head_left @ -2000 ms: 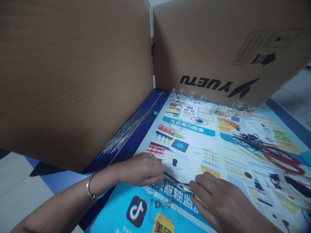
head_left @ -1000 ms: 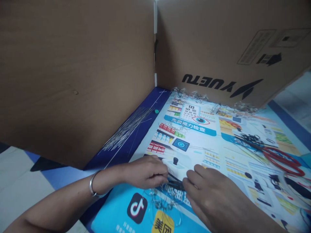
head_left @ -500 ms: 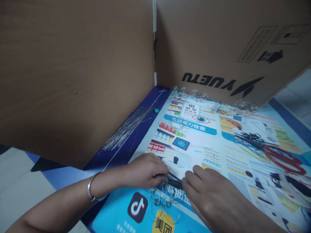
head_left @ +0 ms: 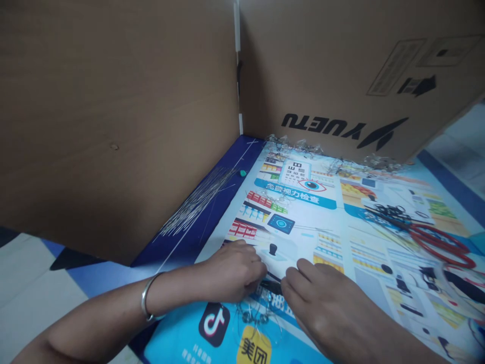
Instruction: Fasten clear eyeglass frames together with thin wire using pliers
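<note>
My left hand [head_left: 242,270], a silver bangle on its wrist, is closed with the fingers curled around part of a thin wire piece with clear beads [head_left: 253,317]. Below the fingers its wire loops and round beads hang over the printed sheet. My right hand [head_left: 316,298] is closed around a small dark tool [head_left: 271,287], whose narrow end points left toward the left fingertips. The right fingers hide most of the tool, so its exact kind does not show. Where tool and wire meet is also hidden.
A bundle of straight wires [head_left: 197,205] lies on the blue strip at left. Red-handled scissors [head_left: 441,245] and black wire ties [head_left: 390,211] are at right. Beaded wire pieces [head_left: 299,146] line the back, against standing cardboard [head_left: 322,60]. A green bit [head_left: 243,173] lies near the corner.
My left hand has rolled slightly and shifted a little right, nearer the right hand. The right hand has barely moved and keeps the dark tool. The view has shifted slightly.
</note>
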`<state>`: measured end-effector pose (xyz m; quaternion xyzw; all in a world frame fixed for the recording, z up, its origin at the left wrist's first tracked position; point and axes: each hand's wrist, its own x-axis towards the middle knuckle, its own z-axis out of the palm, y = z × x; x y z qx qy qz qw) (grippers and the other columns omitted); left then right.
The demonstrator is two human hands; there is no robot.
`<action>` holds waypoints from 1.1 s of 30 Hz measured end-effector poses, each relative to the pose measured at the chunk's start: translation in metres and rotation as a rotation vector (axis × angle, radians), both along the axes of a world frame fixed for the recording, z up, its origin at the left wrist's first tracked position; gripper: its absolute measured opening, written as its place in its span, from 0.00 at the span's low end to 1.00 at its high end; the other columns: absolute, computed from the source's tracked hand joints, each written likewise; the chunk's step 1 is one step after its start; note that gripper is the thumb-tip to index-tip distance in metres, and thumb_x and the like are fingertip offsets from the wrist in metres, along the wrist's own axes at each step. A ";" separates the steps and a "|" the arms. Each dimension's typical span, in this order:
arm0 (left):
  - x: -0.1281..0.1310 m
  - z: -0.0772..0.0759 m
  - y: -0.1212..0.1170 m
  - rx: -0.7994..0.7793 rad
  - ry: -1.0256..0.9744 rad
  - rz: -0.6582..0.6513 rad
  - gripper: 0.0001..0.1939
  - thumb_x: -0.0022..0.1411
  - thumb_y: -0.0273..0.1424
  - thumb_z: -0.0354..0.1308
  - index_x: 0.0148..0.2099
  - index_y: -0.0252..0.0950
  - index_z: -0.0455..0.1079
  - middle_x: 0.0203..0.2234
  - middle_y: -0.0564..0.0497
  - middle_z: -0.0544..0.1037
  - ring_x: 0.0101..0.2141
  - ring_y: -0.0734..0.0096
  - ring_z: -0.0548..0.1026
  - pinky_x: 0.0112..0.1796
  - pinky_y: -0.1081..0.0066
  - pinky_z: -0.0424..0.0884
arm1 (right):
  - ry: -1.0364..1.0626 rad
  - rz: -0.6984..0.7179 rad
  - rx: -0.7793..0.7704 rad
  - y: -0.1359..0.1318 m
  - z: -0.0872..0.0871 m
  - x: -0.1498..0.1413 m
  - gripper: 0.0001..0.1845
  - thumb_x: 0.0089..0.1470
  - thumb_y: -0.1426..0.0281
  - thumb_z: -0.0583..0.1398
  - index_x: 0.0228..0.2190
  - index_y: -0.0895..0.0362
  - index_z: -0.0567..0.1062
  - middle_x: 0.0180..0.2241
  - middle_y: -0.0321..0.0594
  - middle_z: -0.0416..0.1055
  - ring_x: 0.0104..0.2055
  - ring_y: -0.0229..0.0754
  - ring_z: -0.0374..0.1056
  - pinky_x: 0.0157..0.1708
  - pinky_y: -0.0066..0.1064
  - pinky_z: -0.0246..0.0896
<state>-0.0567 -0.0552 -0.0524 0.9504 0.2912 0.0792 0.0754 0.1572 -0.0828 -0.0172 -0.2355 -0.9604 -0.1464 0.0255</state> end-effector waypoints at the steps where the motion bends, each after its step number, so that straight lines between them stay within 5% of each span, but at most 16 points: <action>1: 0.000 0.000 -0.001 0.003 0.002 0.012 0.03 0.54 0.27 0.54 0.28 0.36 0.64 0.23 0.52 0.70 0.27 0.68 0.67 0.29 0.69 0.58 | -0.003 0.000 -0.002 0.000 -0.001 0.000 0.07 0.44 0.77 0.58 0.26 0.55 0.65 0.26 0.39 0.64 0.28 0.43 0.57 0.25 0.36 0.48; 12: -0.002 0.007 -0.001 -0.108 -0.008 0.052 0.03 0.51 0.24 0.54 0.28 0.36 0.63 0.24 0.52 0.71 0.27 0.69 0.67 0.29 0.70 0.59 | -0.009 0.007 -0.019 0.001 -0.003 0.003 0.07 0.44 0.77 0.59 0.27 0.55 0.66 0.27 0.38 0.63 0.29 0.44 0.56 0.25 0.36 0.48; 33: -0.013 0.016 0.008 -0.451 -0.297 0.038 0.06 0.63 0.25 0.49 0.32 0.35 0.60 0.29 0.51 0.70 0.33 0.71 0.67 0.34 0.72 0.63 | 0.184 -0.017 -0.086 0.011 -0.011 0.010 0.04 0.51 0.75 0.56 0.26 0.56 0.67 0.24 0.37 0.64 0.30 0.42 0.60 0.31 0.35 0.52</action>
